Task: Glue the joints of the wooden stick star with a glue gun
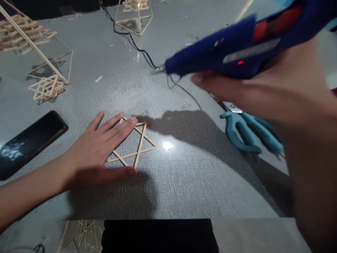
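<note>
Flat on the grey table lies a star of thin wooden sticks point(139, 144), its sticks crossing one another. Over its left side spreads my left hand point(105, 144), fingers apart, with the fingertips and thumb resting on the sticks. My right hand point(252, 88) is wrapped round a blue glue gun point(210, 49), raised above the table at the upper right. The gun's metal nozzle points left, clear of the star, and a small red light glows on its side. The fingers on the far side of the handle are hidden.
Teal-handled pliers point(242, 130) lie under my right forearm. A dark phone point(31, 144) rests at left. Stick structures stand at the upper left point(50, 84) and top centre point(137, 21). A black cable point(137, 44) crosses the table point(184, 182).
</note>
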Available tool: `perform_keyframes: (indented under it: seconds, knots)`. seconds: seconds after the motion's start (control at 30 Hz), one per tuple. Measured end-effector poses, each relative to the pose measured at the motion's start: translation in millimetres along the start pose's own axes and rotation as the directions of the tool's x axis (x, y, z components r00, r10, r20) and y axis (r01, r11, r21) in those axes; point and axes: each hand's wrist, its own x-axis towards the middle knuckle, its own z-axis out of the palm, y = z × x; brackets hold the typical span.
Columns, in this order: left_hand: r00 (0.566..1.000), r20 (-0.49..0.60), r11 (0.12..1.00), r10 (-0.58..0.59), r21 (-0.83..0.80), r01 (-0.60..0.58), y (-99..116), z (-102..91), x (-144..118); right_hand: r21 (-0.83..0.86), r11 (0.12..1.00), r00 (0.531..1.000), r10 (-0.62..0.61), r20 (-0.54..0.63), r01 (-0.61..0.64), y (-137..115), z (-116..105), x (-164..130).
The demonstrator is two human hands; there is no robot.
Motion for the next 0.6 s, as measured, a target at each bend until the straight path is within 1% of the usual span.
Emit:
perform_keyframes:
  seconds: [0.03, 0.07, 0.1, 0.13, 0.23, 0.37, 0.53, 0.57, 0.6]
  knots:
    - [1.000, 0.000, 1.000, -0.002, 0.002, 0.002, 0, -0.1, 0, 0.024, 0.997, 0.988, 0.077, -0.131, -0.075, 1, 3, 1]
    - [1.000, 0.000, 1.000, -0.006, 0.006, 0.006, 0, -0.1, -1, 0.057, 0.990, 0.965, 0.136, -0.225, -0.126, 2, 6, 3]
    - [1.000, 0.000, 1.000, -0.009, 0.010, 0.009, 1, 0.0, -1, 0.098, 0.982, 0.945, 0.183, -0.273, -0.162, 4, 9, 5]
    - [1.000, -0.004, 1.000, -0.009, 0.012, 0.009, 1, 0.1, -1, 0.140, 0.976, 0.929, 0.204, -0.310, -0.168, 6, 11, 6]
    - [1.000, -0.023, 1.000, -0.011, 0.010, 0.011, 0, 1.0, -2, 0.236, 0.965, 0.912, 0.196, -0.360, -0.115, 12, 14, 11]
    - [0.998, -0.057, 1.000, -0.004, -0.013, 0.003, -1, 1.1, -3, 0.278, 0.955, 0.907, 0.204, -0.369, -0.102, 15, 15, 13]
    - [0.998, -0.068, 0.999, 0.006, -0.040, -0.009, -1, -0.2, -4, 0.244, 0.966, 0.913, 0.172, -0.369, -0.084, 16, 16, 10]
    - [0.998, -0.064, 0.999, 0.008, -0.042, -0.011, -1, -0.4, -4, 0.237, 0.969, 0.927, 0.148, -0.345, -0.066, 17, 14, 9]
    - [0.998, -0.060, 0.999, 0.011, -0.044, -0.014, -1, -0.9, -4, 0.239, 0.970, 0.953, 0.110, -0.281, -0.042, 18, 13, 8]
